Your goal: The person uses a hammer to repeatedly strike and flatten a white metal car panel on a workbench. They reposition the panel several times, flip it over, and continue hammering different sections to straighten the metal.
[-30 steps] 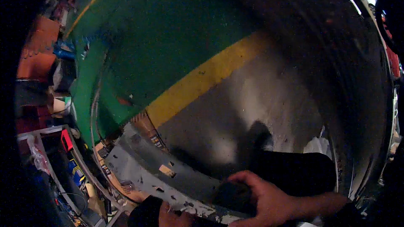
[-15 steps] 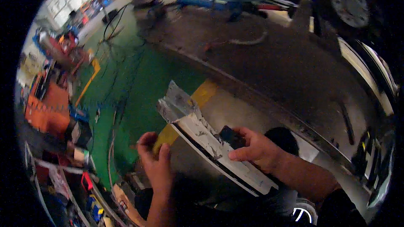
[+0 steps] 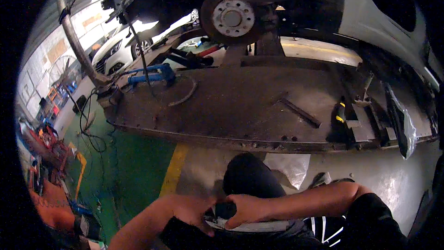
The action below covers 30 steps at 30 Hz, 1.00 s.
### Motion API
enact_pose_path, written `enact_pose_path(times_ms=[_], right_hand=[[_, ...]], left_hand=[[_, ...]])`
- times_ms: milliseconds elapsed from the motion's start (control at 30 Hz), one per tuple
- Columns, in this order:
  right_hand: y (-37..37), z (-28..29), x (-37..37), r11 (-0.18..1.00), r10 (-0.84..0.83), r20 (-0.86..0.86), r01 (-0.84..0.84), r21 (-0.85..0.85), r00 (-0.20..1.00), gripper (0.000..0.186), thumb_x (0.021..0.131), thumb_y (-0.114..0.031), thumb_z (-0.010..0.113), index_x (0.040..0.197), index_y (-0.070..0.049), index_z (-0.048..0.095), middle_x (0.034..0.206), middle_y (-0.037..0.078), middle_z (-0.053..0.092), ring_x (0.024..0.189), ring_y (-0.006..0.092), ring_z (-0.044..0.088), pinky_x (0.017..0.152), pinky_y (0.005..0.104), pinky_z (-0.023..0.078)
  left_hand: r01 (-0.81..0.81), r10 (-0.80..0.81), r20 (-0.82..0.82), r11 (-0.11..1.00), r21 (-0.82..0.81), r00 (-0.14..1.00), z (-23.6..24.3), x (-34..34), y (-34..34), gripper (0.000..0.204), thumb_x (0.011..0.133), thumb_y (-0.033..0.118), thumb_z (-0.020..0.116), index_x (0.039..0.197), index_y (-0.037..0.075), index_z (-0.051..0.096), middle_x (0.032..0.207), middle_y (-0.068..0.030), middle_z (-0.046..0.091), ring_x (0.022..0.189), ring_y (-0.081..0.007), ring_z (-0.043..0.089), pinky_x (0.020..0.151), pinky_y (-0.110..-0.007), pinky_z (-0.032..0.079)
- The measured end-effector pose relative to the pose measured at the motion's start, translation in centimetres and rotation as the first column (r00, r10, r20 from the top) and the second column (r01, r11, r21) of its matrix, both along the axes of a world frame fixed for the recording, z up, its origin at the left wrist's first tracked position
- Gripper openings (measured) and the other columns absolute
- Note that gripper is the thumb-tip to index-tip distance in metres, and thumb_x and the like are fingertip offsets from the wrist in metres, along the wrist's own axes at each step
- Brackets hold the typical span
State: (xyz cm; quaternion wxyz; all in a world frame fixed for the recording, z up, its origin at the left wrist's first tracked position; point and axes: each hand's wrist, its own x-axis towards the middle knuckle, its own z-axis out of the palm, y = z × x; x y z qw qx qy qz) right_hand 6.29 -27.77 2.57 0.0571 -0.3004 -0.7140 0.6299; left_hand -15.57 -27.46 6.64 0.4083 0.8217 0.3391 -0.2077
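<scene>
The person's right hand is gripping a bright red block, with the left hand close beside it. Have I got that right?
Not quite: the block is dark, nearly black, rather than bright red, as the head view shows. The right hand is gripping it, with the left hand close beside it.

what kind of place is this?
Most likely a vehicle repair workshop: there's an exposed wheel hub with no wheel on it, a blue tool, possibly a jack, on a dark platform, and a white car beyond.
</scene>
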Motion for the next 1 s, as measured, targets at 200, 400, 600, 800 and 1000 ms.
enact_pose_path(times_ms=[200,400,600,800,1000], right_hand=[[2.7,0.3,0.2,0.996,0.043,0.006,-0.043,-0.075,0.999,0.091,0.065,-0.043,0.082,0.132,0.007,0.045,0.121,0.022,0.059,0.113,0.0299,0.057,0.096,0.0349,0.044],[10.9,-2.5,-1.5,0.995,-0.095,0.087,0.095,0.007,0.992,0.089,0.065,-0.036,0.085,0.133,0.002,0.044,0.124,0.02,0.057,0.118,0.0269,0.054,0.102,0.0361,0.041],[20.1,-3.5,-0.2,0.971,-0.224,0.129,0.232,-0.057,0.966,0.088,0.068,-0.021,0.085,0.137,0.001,0.036,0.128,0.018,0.054,0.12,0.026,0.052,0.106,0.0373,0.04],[24.1,-4.6,0.4,0.973,-0.225,0.168,0.229,-0.005,0.96,0.09,0.068,-0.02,0.085,0.138,0.002,0.033,0.131,0.018,0.051,0.122,0.0259,0.051,0.106,0.0375,0.04],[24.2,-3.5,0.5,0.95,-0.273,0.323,0.201,0.238,0.906,0.087,0.064,-0.028,0.085,0.135,0.0,0.043,0.128,0.018,0.056,0.118,0.0281,0.055,0.1,0.0387,0.045]], left_hand=[[-0.28,0.28,-0.015,0.96,-0.014,0.96,0.4,1.2,0.8,0.09,0.076,0.036,0.076,0.146,0.007,0.027,0.114,-0.0252,0.063,0.107,-0.0439,0.06,0.09,-0.047,0.05],[-0.261,0.374,-0.261,0.887,0.381,0.89,3.6,1.5,6.9,0.073,0.079,0.02,0.066,0.143,0.006,0.033,0.091,-0.0206,0.067,0.089,-0.0371,0.066,0.077,-0.047,0.05],[-0.223,0.088,0.214,0.604,0.765,0.973,-4.1,0.6,15.7,0.069,0.075,0.029,0.069,0.134,0.003,0.047,0.093,-0.0086,0.061,0.089,-0.0253,0.061,0.09,-0.039,0.041],[-0.254,0.07,0.259,0.55,0.795,0.963,-7.7,1.1,20.1,0.059,0.075,0.028,0.066,0.126,0.001,0.054,0.092,-0.0086,0.061,0.086,-0.0231,0.062,0.083,-0.04,0.042],[-0.281,0.206,0.205,0.486,0.827,0.957,-8.8,2.7,19.4,0.054,0.077,0.026,0.066,0.125,0.002,0.055,0.093,-0.0078,0.063,0.089,-0.0241,0.063,0.085,-0.041,0.043]])
